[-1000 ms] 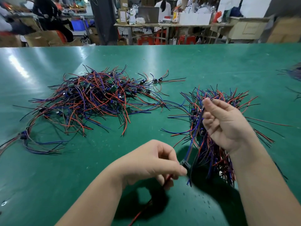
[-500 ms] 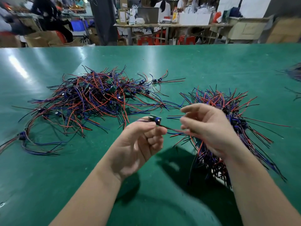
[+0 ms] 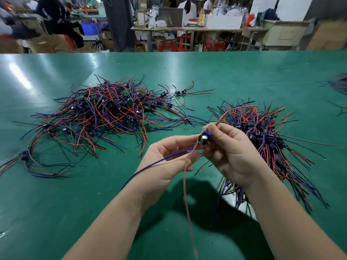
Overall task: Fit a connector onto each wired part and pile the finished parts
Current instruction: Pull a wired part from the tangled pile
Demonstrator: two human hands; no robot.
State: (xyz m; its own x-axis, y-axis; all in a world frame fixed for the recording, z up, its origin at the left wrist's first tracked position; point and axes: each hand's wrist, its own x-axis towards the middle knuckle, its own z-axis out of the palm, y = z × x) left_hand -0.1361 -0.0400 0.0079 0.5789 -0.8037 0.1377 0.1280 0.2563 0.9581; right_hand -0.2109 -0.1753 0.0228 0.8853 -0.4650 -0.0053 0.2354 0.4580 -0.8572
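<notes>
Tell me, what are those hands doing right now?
Left hand, right hand: both pinching one wired part. Blue lead, red lead dangling. Left pile, right pile alongside; nothing blocking.

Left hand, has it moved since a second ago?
Yes. The left hand, pinching the wired part, has moved forward: from beside the right wire pile's near end to level with its middle.

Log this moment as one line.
left hand: holds wired part | right hand: holds it too | left pile, right pile: lying apart
</notes>
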